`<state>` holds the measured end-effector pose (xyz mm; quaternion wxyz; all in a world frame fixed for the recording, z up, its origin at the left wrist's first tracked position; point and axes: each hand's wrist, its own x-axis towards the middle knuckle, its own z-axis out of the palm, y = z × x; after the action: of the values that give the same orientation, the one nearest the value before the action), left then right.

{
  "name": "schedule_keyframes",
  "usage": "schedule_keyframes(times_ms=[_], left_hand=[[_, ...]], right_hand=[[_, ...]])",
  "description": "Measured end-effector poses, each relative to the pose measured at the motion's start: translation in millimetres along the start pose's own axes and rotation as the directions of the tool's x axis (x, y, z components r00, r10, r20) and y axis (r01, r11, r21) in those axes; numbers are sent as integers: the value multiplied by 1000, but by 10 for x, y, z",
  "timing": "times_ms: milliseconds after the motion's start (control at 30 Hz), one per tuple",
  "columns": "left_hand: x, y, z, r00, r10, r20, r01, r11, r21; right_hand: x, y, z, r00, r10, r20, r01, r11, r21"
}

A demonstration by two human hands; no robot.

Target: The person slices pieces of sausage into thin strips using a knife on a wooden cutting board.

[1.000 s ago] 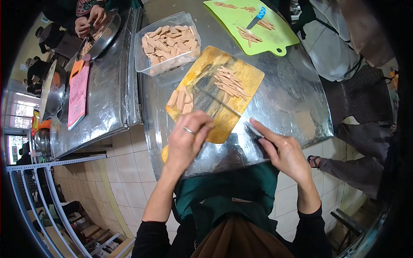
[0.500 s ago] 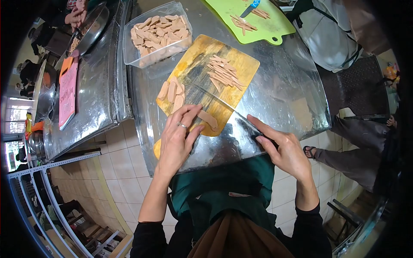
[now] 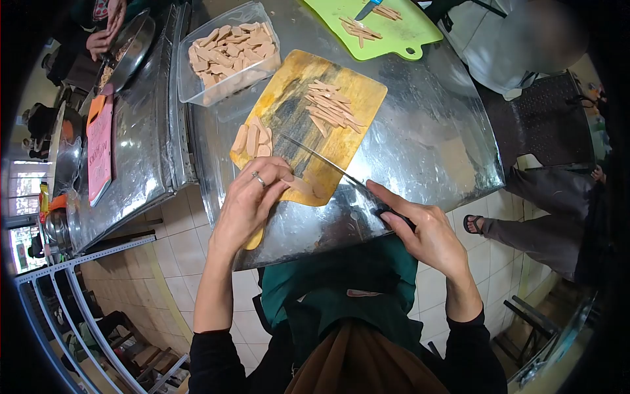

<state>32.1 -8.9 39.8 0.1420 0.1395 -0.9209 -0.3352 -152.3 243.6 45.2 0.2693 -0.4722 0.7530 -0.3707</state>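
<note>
My right hand (image 3: 430,233) grips the black handle of a kitchen knife (image 3: 325,160), whose blade slants up and left across the yellow cutting board (image 3: 367,82). The blade lies apart from my left hand's fingers. At the board's near edge my left hand (image 3: 249,200), with a ring on it, is closed, its fingertips pinching the end of a flat tan sausage slice (image 3: 305,189), which looks blurred. Several uncut slices (image 3: 253,139) lie just beyond that hand. A pile of thin cut strips (image 3: 333,106) rests on the board's far right part.
A clear plastic tub (image 3: 230,88) full of tan slices stands at the board's far left. Farther back lies a green cutting board (image 3: 403,36) with strips and a blue-handled knife (image 3: 369,9). A pink booklet (image 3: 100,151) lies on the left table. Other people stand at both sides.
My left hand has shifted left and closed its fingers on the slice's end. The knife, still in my right hand, has moved slightly left. The whole view has shifted a little.
</note>
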Motion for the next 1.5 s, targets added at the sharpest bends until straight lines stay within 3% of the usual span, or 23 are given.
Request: schedule_keyframes(times_ms=[233, 333, 433, 667, 767, 1167, 1267, 1367, 1500], left_hand=[[-37, -38, 42, 1000, 31, -3, -30, 993, 115], [-12, 34, 9, 998, 35, -51, -27, 988, 152], [105, 220, 10, 998, -34, 51, 27, 991, 132], [297, 169, 81, 967, -2, 253, -70, 959, 275], [401, 203, 24, 941, -58, 335, -25, 971, 237], [403, 137, 37, 935, -89, 343, 78, 996, 45], [386, 190, -82, 880, -239, 410, 363, 895, -259], [319, 139, -221, 909, -241, 339, 359, 867, -346], [310, 42, -408, 872, -275, 405, 428, 830, -358]], right_hand=[[-5, -25, -2, 998, 51, 26, -51, 999, -12], [-14, 35, 26, 1000, -11, -9, 11, 1000, -22], [0, 9, 29, 1000, 6, -5, -6, 1000, -27], [-35, 12, 30, 999, 35, 10, -35, 999, -14], [-37, 17, 30, 999, 33, -1, -33, 999, -18], [-17, 12, 20, 999, 36, -24, -36, 999, -2], [-16, 18, 22, 999, 28, -37, -28, 1000, -3], [-13, 8, 7, 999, 41, -29, -41, 999, 5], [8, -16, 5, 999, 36, -28, -36, 999, 0]])
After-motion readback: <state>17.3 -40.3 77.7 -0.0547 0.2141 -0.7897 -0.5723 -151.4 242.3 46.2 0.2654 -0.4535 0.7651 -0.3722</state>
